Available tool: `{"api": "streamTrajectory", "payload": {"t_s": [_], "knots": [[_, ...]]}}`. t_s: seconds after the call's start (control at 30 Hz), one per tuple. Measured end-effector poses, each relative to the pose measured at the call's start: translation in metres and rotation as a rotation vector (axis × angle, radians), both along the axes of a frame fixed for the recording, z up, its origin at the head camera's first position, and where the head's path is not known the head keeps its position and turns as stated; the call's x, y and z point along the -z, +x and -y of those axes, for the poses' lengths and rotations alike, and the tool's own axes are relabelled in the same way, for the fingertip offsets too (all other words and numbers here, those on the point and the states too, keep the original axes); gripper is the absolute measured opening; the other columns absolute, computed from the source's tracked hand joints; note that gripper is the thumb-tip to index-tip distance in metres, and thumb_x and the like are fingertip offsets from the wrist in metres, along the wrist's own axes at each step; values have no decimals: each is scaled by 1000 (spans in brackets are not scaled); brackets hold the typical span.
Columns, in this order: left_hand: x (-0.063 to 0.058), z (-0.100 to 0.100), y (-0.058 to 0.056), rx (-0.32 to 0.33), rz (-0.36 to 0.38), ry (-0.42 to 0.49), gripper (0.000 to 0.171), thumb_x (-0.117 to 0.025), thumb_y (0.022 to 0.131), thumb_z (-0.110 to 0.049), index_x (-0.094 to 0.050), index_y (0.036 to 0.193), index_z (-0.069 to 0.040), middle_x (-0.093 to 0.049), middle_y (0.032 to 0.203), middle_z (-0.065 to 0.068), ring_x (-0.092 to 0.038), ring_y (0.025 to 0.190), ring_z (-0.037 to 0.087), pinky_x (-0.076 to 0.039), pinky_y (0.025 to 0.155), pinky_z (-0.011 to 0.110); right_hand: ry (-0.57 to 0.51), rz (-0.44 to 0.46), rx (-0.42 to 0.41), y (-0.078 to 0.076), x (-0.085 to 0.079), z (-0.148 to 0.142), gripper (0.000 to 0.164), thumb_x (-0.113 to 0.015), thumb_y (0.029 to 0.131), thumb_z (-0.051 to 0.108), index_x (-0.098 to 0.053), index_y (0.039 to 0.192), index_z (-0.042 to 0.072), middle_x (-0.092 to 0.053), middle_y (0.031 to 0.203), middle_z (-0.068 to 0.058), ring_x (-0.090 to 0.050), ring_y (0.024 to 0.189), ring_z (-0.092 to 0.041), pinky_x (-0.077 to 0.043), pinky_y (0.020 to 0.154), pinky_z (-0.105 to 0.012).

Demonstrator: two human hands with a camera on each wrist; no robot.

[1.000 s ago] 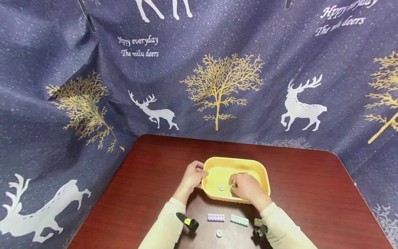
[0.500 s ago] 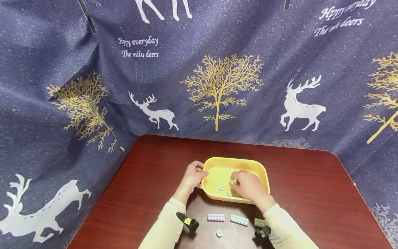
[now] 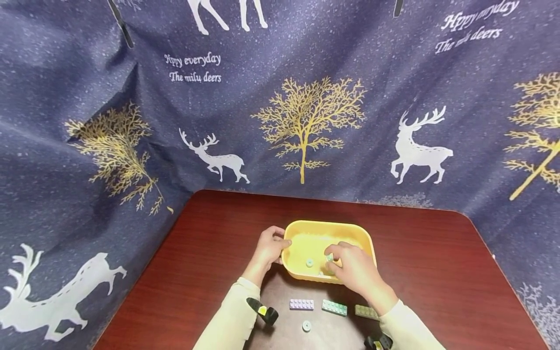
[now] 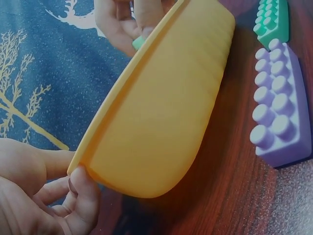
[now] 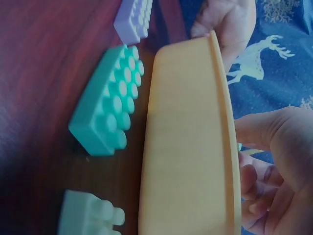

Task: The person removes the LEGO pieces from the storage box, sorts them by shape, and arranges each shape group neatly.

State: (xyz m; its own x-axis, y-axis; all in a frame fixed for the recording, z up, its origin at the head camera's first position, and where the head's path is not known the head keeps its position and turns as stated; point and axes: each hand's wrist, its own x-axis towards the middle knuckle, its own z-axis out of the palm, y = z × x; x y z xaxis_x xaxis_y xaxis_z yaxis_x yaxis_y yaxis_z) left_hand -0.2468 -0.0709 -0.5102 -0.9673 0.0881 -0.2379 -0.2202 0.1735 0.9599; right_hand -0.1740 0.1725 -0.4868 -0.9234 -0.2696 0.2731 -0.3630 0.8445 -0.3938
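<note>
In the head view, a yellow plastic bin (image 3: pixel 302 245) stands on the table. At its left end my left hand (image 3: pixel 268 247) grips the rim, thumb on the rim and fingers outside. My right hand (image 3: pixel 356 267) is over the bin, pinching a small green toy piece (image 3: pixel 329 257) between thumb and fingers; its exact shape is mostly hidden. The left wrist view also shows this green piece (image 4: pixel 139 43) just past the rim. A pale round piece with a hole (image 3: pixel 309 263) lies on the bin floor. Another small pale piece (image 3: pixel 321 273) is near the front wall, partly hidden.
In front of the bin lie a purple block (image 3: pixel 302 305), a mint-green block (image 3: pixel 334 307) and an olive block (image 3: pixel 366 312), all studded. Closer to me is a round pale piece (image 3: pixel 306 326). A dark patterned cloth (image 3: pixel 280 121) hangs behind the red-brown table (image 3: pixel 227 218).
My right hand has drawn slightly up and right with the green piece, which shows more now. More of the olive block is uncovered. My left hand stays on the rim.
</note>
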Motion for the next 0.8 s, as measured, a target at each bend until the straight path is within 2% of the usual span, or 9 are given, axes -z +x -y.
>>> {"api": "streamTrajectory", "payload": {"t_s": [0.13, 0.63, 0.8], "knots": [[0, 0, 1, 5, -4, -7, 39, -72, 90, -4, -58, 126, 3, -63, 89, 12, -66, 64, 26, -52, 39, 24, -4, -4, 18, 9, 1, 1, 24, -86, 80, 26, -76, 100, 21, -65, 85, 9, -64, 77, -12, -54, 66, -31], [1, -1, 1, 3, 1, -25, 39, -72, 91, -4, -58, 127, 3, -63, 92, 13, -64, 63, 24, -52, 40, 23, -67, -74, 47, 36, -1, 1, 20, -82, 79, 19, -75, 97, 20, -56, 75, 15, -49, 66, -1, -45, 58, -21], [1, -1, 1, 5, 0, -17, 40, -72, 91, -4, -57, 127, 3, -62, 90, 12, -64, 64, 24, -53, 40, 24, -99, -107, 60, 41, 0, 1, 19, -84, 79, 23, -74, 95, 24, -57, 71, 22, -49, 63, 4, -46, 55, -20]]}}
